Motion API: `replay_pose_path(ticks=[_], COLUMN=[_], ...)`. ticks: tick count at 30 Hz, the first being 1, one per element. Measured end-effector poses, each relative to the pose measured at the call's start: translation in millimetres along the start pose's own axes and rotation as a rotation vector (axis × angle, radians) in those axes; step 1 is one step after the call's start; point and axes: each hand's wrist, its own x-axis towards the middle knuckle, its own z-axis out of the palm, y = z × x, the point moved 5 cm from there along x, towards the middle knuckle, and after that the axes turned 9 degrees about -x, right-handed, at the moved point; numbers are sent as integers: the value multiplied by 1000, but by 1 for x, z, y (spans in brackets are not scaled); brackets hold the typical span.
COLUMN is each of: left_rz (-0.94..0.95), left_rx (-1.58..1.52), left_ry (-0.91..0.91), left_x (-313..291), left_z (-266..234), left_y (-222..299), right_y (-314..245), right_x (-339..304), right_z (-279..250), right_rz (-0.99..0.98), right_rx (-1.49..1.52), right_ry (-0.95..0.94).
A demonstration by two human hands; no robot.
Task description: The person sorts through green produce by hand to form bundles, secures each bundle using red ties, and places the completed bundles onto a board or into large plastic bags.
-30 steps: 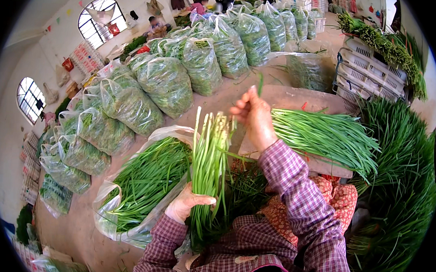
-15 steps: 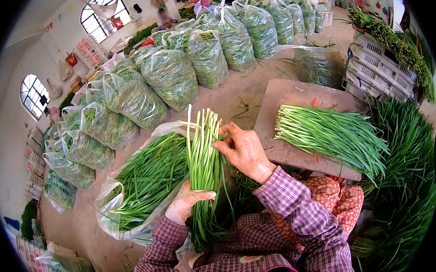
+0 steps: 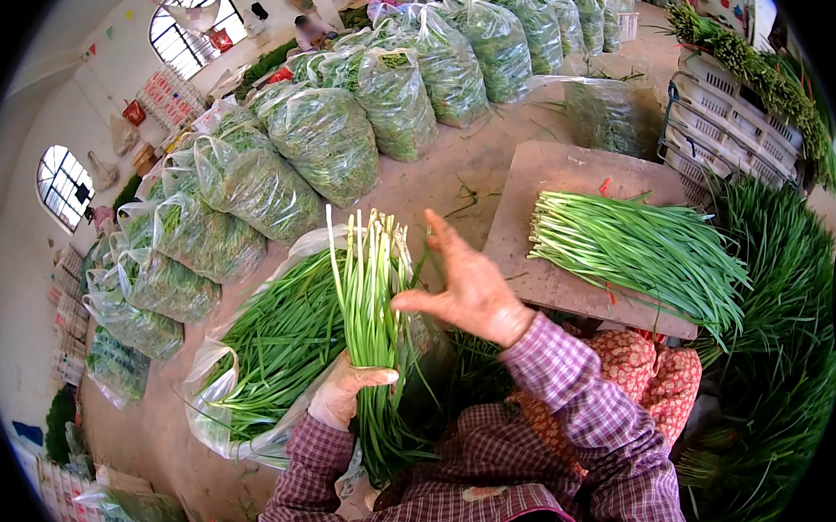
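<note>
Holding one upright bunch of green chives (image 3: 370, 306) in the left hand (image 3: 343, 389), grip closed around the stalks, right hand (image 3: 469, 287) open beside the tips. Judging by the filled bags (image 3: 320, 142) behind, the half-filled open bag (image 3: 272, 348) alongside and loose chives (image 3: 636, 249) on the board (image 3: 574, 170), well underway but far from finished.

Showing deep green blades paling to whitish-green at the cut ends on the chive bunch (image 3: 370, 306); lying bright green with pale tips on the brown board (image 3: 574, 175), the loose chive pile (image 3: 641, 249); glinting clear over dark green leaves, the plastic sacks (image 3: 325, 143); wearing a purple-and-white plaid on both sleeves (image 3: 580, 411); displaying a red floral print, the cushion (image 3: 653, 373); looking white, the crates (image 3: 737, 126).
</note>
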Motion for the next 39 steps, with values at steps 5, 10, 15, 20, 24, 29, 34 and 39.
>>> replay_pose_path(ticks=[5, 10, 15, 20, 24, 29, 34, 39], left_rz=[-10, -100, -62, -150, -150, -56, -59, -71], left_rx=[-10, -54, -58, -30, -56, -105, -126, -58], left_ry=[23, -53, -71, -61, -108, -16, 61, 24], left_x=[0, -3, 0, -10, -17, -23, -19, -15], left_z=[6, -3, 1, -15, -12, -30, -25, -10], left_y=[1, 0, 1, -3, 1, 0, -1, 3], right_y=[-16, -7, -2, 16, 43, 68, -1, -35], right_x=[-5, -4, 2, 11, 28, 22, 4, -7], right_z=[13, 19, 2, -19, -50, -73, -35, 12], right_rz=[129, 100, -68, -123, 1, 65, 40, -62], right_rx=[428, 385, 138, -14, -104, -196, -329, 151], right_ry=[-308, -234, 76, 215, 243, 179, -37, -35])
